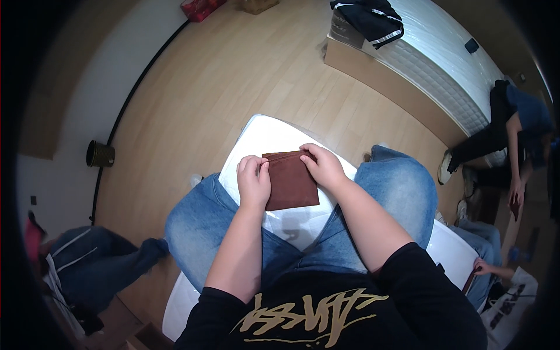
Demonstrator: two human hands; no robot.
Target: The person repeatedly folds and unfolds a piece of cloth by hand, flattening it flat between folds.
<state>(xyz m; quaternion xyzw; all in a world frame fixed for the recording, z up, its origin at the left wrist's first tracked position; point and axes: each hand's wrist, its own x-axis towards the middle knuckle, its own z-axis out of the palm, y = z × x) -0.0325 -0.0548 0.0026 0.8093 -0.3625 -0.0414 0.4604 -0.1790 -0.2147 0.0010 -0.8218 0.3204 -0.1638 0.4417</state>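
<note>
A flat, roughly square piece of reddish-brown fabric or leather, folded or pouch-like (292, 186), lies on a white plastic-covered padded surface (262, 135) between my knees. Along its top edge runs a seam or slit, where layers show. My left hand (255, 180) pinches the top left corner between thumb and fingers. At the top right corner, my right hand (322, 166) grips the edge, thumb on the near side and fingers curled behind. The lower part of the brown piece rests flat. Whether it is a pouch or only folded cloth, I cannot tell.
A plastic-wrapped mattress (437, 57) on a brown base stands at the upper right, with a dark garment (372, 19) on it. A patterned waste bin (100, 154) is by the left wall. Other people are at the right (527, 109) and lower left (87, 267).
</note>
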